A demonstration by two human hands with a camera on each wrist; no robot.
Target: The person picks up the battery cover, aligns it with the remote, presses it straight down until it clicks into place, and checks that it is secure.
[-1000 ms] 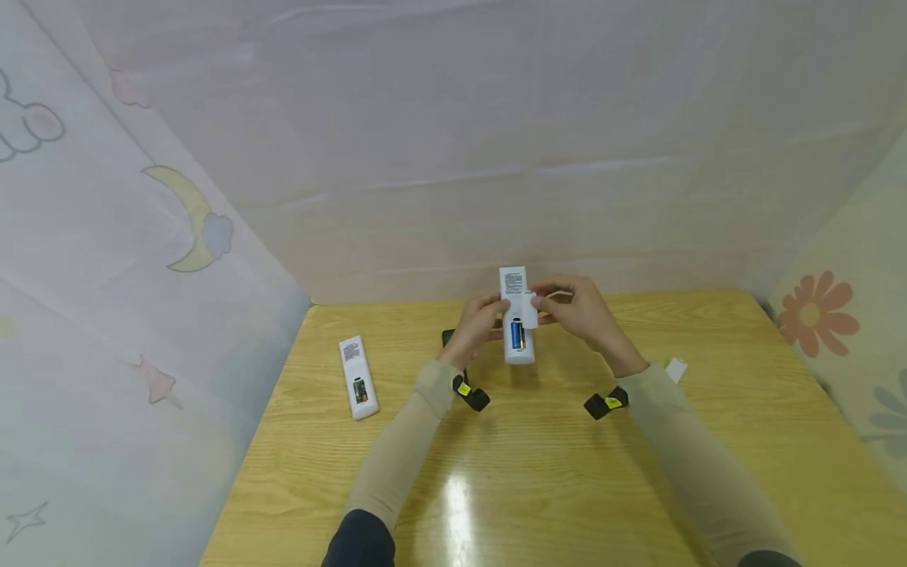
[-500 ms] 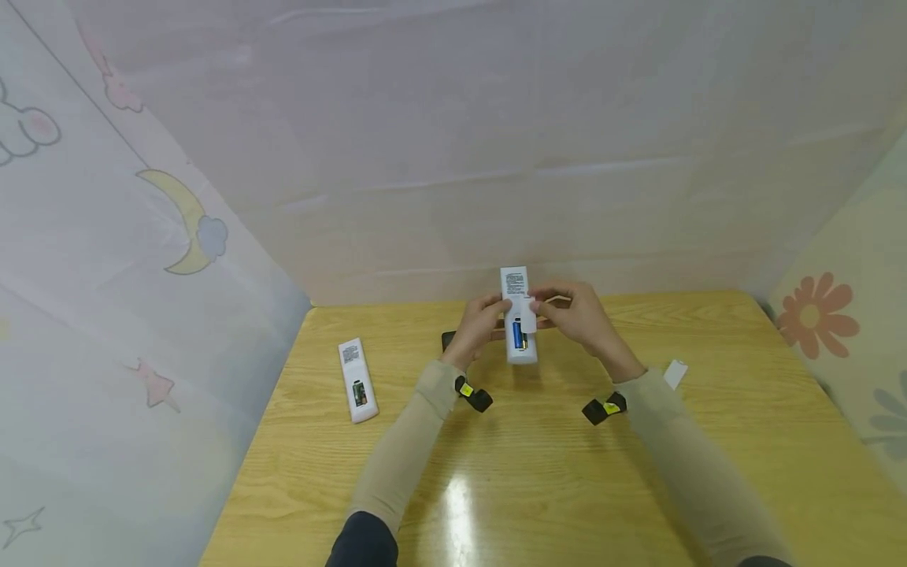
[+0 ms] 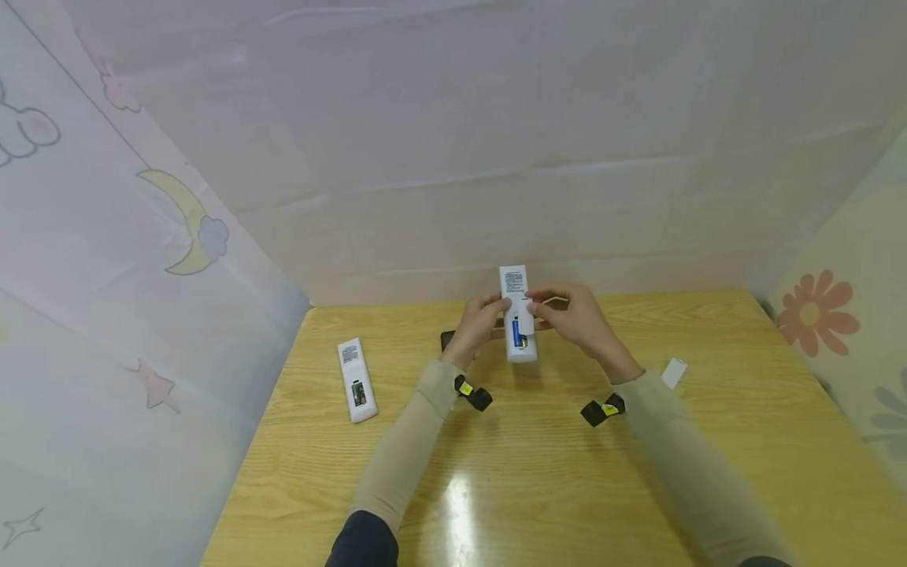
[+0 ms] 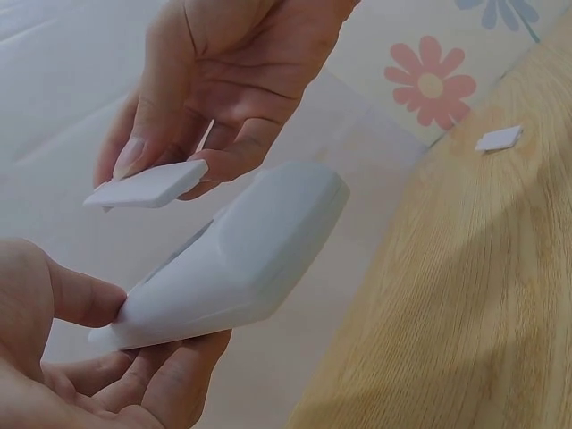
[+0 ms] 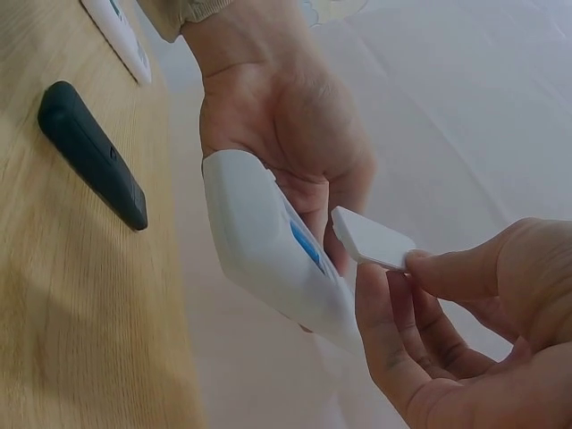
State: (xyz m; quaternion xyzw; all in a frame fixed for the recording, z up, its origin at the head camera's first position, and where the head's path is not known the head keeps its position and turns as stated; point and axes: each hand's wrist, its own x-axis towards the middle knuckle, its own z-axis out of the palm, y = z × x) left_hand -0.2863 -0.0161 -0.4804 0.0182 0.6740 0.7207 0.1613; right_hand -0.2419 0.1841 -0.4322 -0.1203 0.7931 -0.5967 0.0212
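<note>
My left hand [image 3: 476,327] grips a white remote control [image 3: 515,282] above the table, its back turned up and its battery bay uncovered. A blue battery [image 5: 307,244] shows in that bay, and part of a second one is visible beside it in the head view. Between thumb and fingers my right hand [image 3: 579,319] pinches a small white battery cover [image 4: 150,186]. The cover hovers just over the remote, apart from it in both wrist views. From the head it overlaps one side of the bay.
Another white remote [image 3: 357,380] lies at the left of the table [image 3: 524,488], its batteries exposed. A black remote [image 5: 92,154] lies near my left wrist, mostly hidden from the head. A loose white cover [image 3: 674,372] rests at the right, by my right sleeve.
My right hand has lowered the battery cover slightly and brought it a little left, further over the battery bay. The left hand and remote have barely moved.
</note>
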